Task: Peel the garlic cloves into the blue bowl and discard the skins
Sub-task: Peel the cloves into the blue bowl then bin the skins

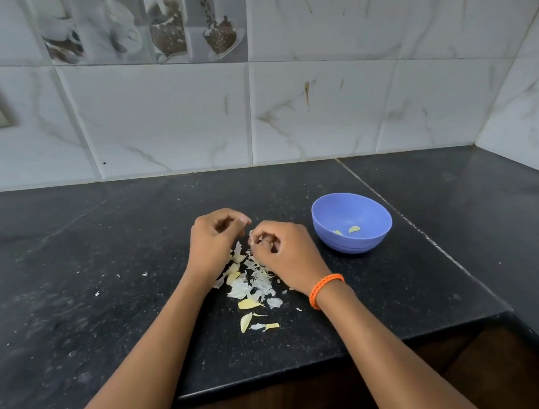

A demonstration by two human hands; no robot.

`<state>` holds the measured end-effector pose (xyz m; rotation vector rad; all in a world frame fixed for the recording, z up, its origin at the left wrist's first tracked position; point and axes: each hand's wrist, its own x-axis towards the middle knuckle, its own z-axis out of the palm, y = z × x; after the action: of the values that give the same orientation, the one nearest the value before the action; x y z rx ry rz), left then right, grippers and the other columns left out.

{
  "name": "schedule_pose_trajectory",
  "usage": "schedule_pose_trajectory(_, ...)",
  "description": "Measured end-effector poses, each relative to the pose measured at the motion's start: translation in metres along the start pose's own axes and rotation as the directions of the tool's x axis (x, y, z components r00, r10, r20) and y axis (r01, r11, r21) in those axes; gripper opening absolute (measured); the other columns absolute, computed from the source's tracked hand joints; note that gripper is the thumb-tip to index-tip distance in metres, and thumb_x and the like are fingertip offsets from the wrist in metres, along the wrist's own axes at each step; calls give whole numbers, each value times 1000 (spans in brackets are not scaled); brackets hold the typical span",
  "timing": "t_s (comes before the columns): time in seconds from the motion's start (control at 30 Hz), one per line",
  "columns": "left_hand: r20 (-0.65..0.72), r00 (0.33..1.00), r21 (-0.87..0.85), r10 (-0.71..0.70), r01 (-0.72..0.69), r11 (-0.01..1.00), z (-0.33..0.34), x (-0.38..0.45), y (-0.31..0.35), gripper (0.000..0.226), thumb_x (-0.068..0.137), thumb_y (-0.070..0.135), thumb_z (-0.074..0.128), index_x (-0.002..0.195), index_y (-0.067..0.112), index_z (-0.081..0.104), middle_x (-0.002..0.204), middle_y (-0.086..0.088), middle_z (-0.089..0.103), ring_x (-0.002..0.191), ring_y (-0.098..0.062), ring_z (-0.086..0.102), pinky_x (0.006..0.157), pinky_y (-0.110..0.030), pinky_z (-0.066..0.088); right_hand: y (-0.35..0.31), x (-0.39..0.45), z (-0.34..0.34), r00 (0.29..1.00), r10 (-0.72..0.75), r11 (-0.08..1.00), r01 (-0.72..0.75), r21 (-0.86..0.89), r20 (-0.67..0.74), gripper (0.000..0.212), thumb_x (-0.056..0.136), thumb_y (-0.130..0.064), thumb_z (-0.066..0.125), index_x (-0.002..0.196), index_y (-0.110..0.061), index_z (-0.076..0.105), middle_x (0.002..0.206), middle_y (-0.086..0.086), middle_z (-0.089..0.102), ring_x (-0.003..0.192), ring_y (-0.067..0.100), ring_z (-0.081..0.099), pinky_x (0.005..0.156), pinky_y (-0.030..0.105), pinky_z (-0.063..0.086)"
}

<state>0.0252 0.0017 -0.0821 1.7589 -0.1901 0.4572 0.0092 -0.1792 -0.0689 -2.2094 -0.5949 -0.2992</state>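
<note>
The right hand [283, 248] has its grip pinched on a small garlic clove [252, 235], and the blue bowl [351, 221] sits near at its three o'clock, closer than to the curled, empty-looking left hand [214, 238].

both hands [248, 238] meet, fingers curled, above a pile of garlic skins [252, 284] on the black desk [105, 284]; the right hand [282, 252] pinches a small piece; blue bowl [363, 245] to the right holds peeled cloves [353, 229].

Bare counter [70, 254] leftward; blue bowl [353, 242] and skins [252, 284] centre-right
</note>
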Motion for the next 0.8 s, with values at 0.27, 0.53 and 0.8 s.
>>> schedule_pose_trajectory(0.27,282,957,65,67,-89,994,7,-8,5,11,102,24,75,99,23,86,98,8,83,102,-16,72,101,-48,55,12,-23,-19,993,102,927,-75,367,-55,7,103,-17,67,99,-17,73,84,1,75,75,12,70,61,22,52)
schedule_pose_trajectory(0.53,300,951,92,76,-108,990,12,-13,10,10,99,29,78,94,26,86,91,12,82,75,-2,57,87,-28,41,24,-28,-11,987,75,972,-42,230,-139,10,109,-23,59,101,-20,63,79,-2,72,73,14,69,67,26,56)
schedule_pose_trajectory(0.8,283,950,87,130,-161,983,14,-15,14,12,94,33,83,90,22,85,84,7,81,70,-3,61,83,-12,40,26,-28,-10,970,79,972,-23,233,-232,4,104,-17,69,108,-17,72,93,-9,78,84,7,76,71,28,64)
